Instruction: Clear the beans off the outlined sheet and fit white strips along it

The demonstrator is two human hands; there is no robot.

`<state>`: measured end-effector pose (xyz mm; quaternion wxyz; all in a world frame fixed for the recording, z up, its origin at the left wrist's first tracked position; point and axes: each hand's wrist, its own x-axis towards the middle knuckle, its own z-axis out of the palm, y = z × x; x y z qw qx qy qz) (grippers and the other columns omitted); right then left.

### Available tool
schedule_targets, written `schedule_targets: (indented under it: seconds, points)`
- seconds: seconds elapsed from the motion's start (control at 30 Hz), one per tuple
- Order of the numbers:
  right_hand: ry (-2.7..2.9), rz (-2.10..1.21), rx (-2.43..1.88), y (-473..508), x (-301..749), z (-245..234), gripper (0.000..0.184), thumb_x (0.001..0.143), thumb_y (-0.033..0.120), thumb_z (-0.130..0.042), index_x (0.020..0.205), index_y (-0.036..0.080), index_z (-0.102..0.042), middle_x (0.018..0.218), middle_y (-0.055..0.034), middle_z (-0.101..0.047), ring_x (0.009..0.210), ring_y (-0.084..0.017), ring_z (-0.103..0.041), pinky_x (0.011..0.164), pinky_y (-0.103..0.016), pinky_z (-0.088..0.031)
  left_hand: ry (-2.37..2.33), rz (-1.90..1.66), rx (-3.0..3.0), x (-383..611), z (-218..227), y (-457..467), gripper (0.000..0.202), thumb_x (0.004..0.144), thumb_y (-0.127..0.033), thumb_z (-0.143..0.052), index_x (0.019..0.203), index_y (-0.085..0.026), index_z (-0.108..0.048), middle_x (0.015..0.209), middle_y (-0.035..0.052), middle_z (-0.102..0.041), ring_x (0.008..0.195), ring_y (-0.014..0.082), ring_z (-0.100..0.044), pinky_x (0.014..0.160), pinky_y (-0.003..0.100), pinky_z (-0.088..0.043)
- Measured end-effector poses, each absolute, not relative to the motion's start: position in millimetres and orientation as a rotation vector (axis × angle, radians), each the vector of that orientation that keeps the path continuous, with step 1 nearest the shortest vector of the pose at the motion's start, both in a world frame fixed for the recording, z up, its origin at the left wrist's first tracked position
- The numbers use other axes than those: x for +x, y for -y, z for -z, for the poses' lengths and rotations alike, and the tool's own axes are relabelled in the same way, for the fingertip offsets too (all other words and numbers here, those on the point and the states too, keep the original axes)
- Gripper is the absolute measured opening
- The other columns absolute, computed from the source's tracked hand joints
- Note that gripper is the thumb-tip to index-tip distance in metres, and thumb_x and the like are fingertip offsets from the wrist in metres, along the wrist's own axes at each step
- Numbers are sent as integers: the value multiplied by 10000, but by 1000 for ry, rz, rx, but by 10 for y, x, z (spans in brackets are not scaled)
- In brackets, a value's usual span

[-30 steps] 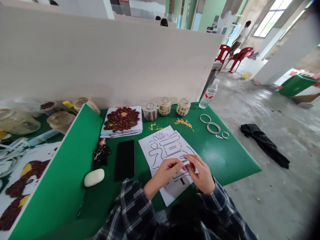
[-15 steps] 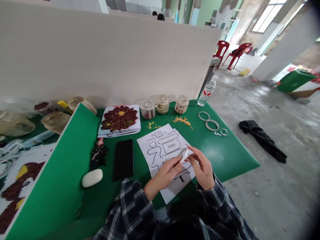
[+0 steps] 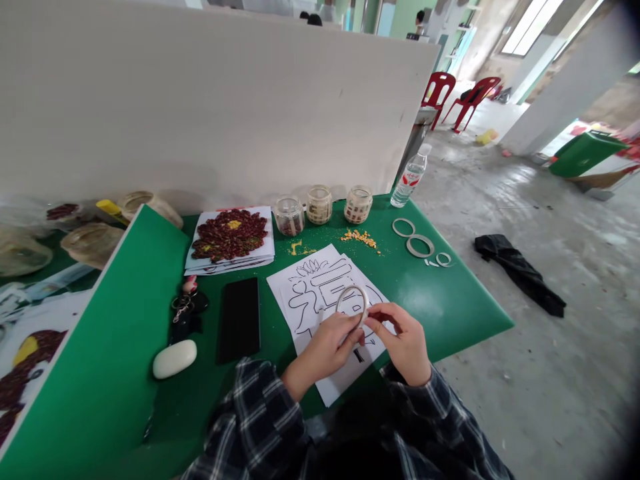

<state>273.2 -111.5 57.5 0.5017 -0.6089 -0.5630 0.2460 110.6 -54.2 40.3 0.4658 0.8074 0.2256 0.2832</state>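
A narrow roll of whitish tape (image 3: 365,304) stands on edge between my hands, its open ring facing me. My left hand (image 3: 327,347) grips its lower left side between thumb and fingers. My right hand (image 3: 406,341) is closed in a pinch at the roll's right edge; whether a tape end lies between its fingertips is too small to tell. Beneath both hands lie white paper sheets (image 3: 327,390) with a black line drawing, partly covered by the hands and roll.
More tape rolls (image 3: 419,255) lie to the right, near small white scraps (image 3: 431,264). Behind the sheets are corn kernels (image 3: 361,237), several jars (image 3: 319,205) and a water bottle (image 3: 411,179). Leftward are a phone (image 3: 239,320), keys (image 3: 184,310), a white oval case (image 3: 175,359) and a bean picture (image 3: 230,235).
The tape roll has turned from nearly edge-on to showing its round opening. My right hand's fingers have drawn in lower, against the roll's edge. The view has shifted slightly.
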Motion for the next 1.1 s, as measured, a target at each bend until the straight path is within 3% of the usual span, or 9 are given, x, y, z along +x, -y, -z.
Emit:
schedule_targets:
  seconds: [0.27,0.47,0.87,1.03,1.1]
  points:
    - [1312,-698,-1436,1114,2804,-520,60,814,214,-686,822,201,-628,828,-26,-633,771,-160,-614,707,-292,-524,-548,-682,2081,1134,-352,542,215,990,-274,-369,926,-196,-559,806,8,-660,775,158,-545,768,301,-376]
    - [1280,-534,-1414,1153,2736,-465,96,813,186,-690,881,216,-629,952,-42,-664,930,-188,-632,857,-343,-513,-578,-640,2117,1150,-337,524,238,994,-289,-344,977,-198,-563,807,18,-668,783,173,-561,765,318,-386]
    - [1286,-570,-1461,1124,2767,-441,57,825,234,-679,833,206,-631,837,-34,-639,803,-181,-617,738,-326,-528,-599,-645,2185,1161,-293,525,250,992,-288,-342,1002,-198,-574,795,22,-668,777,172,-581,747,324,-392]
    - [1407,-411,-1522,1149,2748,-424,241,853,232,-651,1094,231,-656,1043,-66,-649,916,-198,-623,836,-352,-527,-624,-672,2207,1169,-278,522,253,989,-269,-350,1144,-198,-536,810,19,-670,781,172,-582,744,319,-401]
    - [1463,-358,-1528,1165,2744,-405,256,864,212,-636,1117,241,-667,1059,-62,-656,960,-200,-624,883,-351,-513,-646,-687,2226,1168,-267,523,270,986,-262,-352,1185,-193,-522,801,21,-662,766,174,-579,727,317,-404]
